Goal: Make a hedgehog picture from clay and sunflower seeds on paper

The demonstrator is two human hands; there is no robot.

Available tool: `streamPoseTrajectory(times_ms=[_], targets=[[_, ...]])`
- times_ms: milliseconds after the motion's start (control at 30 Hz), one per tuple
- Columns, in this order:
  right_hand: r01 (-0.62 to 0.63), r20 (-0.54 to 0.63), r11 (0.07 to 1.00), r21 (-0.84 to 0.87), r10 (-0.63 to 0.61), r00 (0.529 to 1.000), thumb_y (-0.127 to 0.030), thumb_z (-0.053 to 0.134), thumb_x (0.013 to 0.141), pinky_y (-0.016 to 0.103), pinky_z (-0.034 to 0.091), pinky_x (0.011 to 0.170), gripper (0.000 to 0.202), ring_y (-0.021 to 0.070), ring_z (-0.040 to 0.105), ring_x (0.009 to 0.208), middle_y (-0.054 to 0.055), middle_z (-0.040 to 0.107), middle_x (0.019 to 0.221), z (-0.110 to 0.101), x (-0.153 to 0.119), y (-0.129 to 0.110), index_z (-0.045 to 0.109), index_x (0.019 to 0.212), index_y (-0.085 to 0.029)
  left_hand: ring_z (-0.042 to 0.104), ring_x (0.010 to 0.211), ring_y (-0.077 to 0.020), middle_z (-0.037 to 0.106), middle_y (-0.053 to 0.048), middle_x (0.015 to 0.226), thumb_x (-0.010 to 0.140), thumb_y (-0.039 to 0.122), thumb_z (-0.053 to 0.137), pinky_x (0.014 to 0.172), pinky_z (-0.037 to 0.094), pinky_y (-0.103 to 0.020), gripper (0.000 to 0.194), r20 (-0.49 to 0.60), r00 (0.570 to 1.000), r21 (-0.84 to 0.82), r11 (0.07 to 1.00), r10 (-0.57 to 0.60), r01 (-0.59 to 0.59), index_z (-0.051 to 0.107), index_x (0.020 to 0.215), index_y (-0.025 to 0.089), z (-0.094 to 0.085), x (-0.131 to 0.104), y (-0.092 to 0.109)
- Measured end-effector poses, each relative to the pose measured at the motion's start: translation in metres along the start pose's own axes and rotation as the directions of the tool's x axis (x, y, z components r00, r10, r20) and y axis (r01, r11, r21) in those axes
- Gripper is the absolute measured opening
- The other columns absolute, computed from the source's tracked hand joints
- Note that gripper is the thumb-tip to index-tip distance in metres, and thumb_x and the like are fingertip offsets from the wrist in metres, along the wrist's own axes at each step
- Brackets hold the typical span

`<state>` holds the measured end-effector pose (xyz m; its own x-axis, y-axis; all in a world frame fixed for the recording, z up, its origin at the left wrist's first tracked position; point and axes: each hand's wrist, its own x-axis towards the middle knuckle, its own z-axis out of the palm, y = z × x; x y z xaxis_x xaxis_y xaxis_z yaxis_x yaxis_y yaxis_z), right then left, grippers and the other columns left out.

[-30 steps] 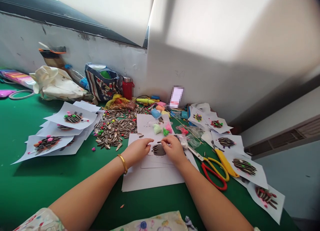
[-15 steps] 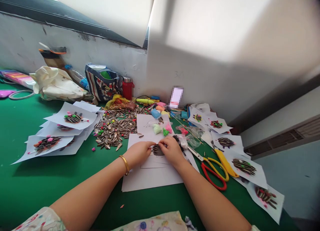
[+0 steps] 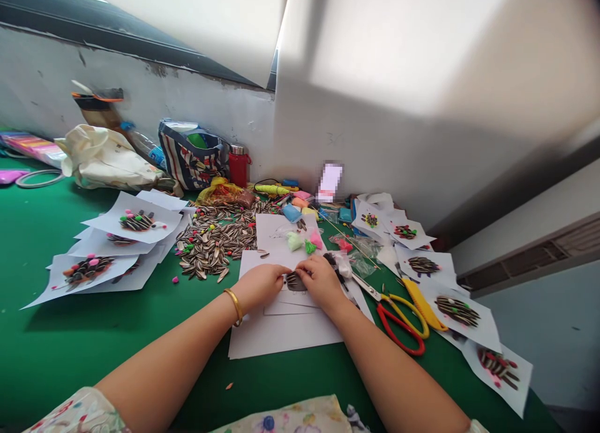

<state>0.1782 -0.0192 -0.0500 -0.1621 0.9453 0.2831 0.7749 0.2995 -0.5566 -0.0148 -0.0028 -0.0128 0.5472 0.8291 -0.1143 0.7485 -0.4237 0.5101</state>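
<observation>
White paper sheets [image 3: 285, 339] lie on the green table before me, and the top one carries a dark clay shape [image 3: 296, 284] with striped seeds on it. My left hand [image 3: 262, 287], a gold bangle at its wrist, rests at the shape's left edge with thumb and fingers close together; whatever lies between them is too small to make out. Over the shape's upper right, my right hand [image 3: 322, 282] has its fingertips pinched, and their contents are hidden. Just behind both hands are lumps of pale green [image 3: 294, 241], green and pink clay.
A heap of striped seeds [image 3: 218, 239] lies left of the papers. Scissors [image 3: 398, 320] and a yellow cutter [image 3: 424, 305] are to the right. Seed-decorated sheets [image 3: 131, 217] lie on both sides. Bags, a red flask [image 3: 239, 166] and a phone [image 3: 330, 182] stand along the wall.
</observation>
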Motion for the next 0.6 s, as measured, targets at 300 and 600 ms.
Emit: streamPoseTrajectory(times_ms=[300, 600], targets=[[0.012, 0.002, 1.000, 0.008, -0.012, 1.000, -0.016, 0.062, 0.088, 0.033, 0.042, 0.084, 0.014, 0.0203, 0.055, 0.090, 0.004, 0.064, 0.085, 0.0007, -0.0002, 0.0010, 0.074, 0.085, -0.023, 0.065, 0.112, -0.0271, 0.070, -0.009, 0.122, 0.086, 0.018, 0.044, 0.097, 0.048, -0.035, 0.045, 0.011, 1.000, -0.016, 1.000, 0.000, 0.000, 0.068, 0.124, 0.019, 0.0004, 0.0016, -0.0020], [0.008, 0.006, 1.000, 0.010, -0.008, 1.000, -0.018, 0.061, 0.088, 0.033, 0.042, 0.083, 0.013, 0.0203, 0.056, 0.090, 0.004, 0.066, 0.085, 0.0031, -0.0005, 0.0045, 0.072, 0.083, -0.022, 0.065, 0.111, -0.0261, 0.071, -0.008, 0.121, 0.086, 0.018, 0.044, 0.098, 0.047, -0.034, 0.045, 0.006, 1.000, -0.061, 0.998, 0.016, -0.015, 0.069, 0.123, 0.019, 0.0002, 0.0014, -0.0053]])
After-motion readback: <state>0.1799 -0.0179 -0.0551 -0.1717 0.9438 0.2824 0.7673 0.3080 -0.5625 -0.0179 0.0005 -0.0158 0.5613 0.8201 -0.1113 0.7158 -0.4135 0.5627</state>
